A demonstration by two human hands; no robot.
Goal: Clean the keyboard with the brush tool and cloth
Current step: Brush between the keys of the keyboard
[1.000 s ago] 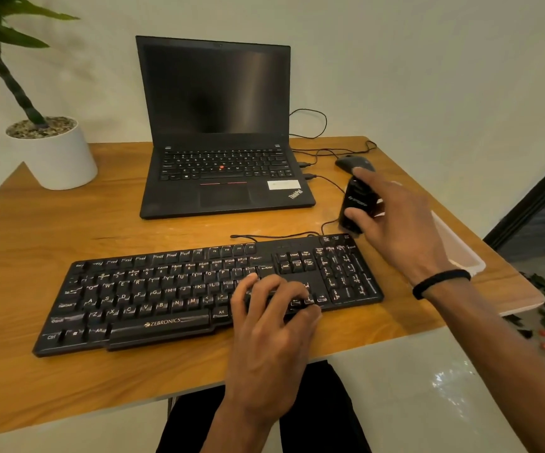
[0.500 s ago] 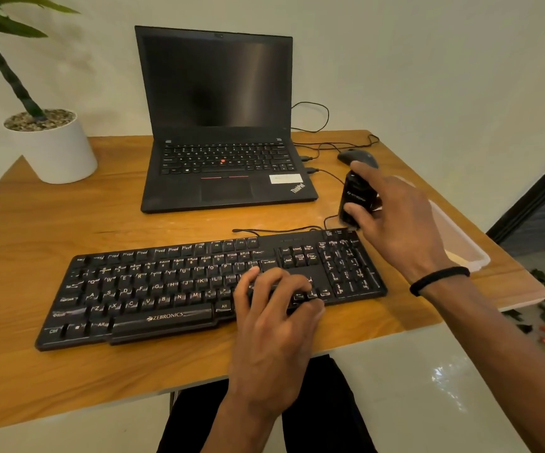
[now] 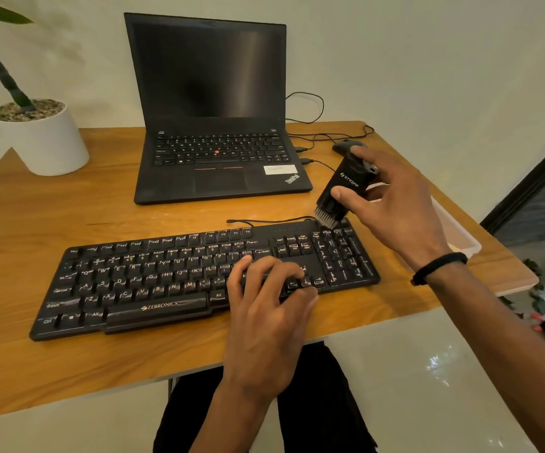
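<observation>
Wooden desk point(image 3: 68, 223): right hand point(image 3: 392, 204) clamps brush tool point(image 3: 343, 191), seemingly touching keyboard point(image 3: 166, 276) corner; left hand point(image 3: 264, 308) flat.

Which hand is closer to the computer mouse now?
Right. The right hand, holding the brush tool, is just in front of the mouse. The left hand rests on the keyboard, much farther away.

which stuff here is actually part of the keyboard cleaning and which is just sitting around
Part of the job:
keyboard, steadied by the left hand
brush tool, held in the right hand, bristles at the keyboard's top right corner

Just lying about:
laptop
mouse
potted plant
clear tray

No cloth is visible.
</observation>
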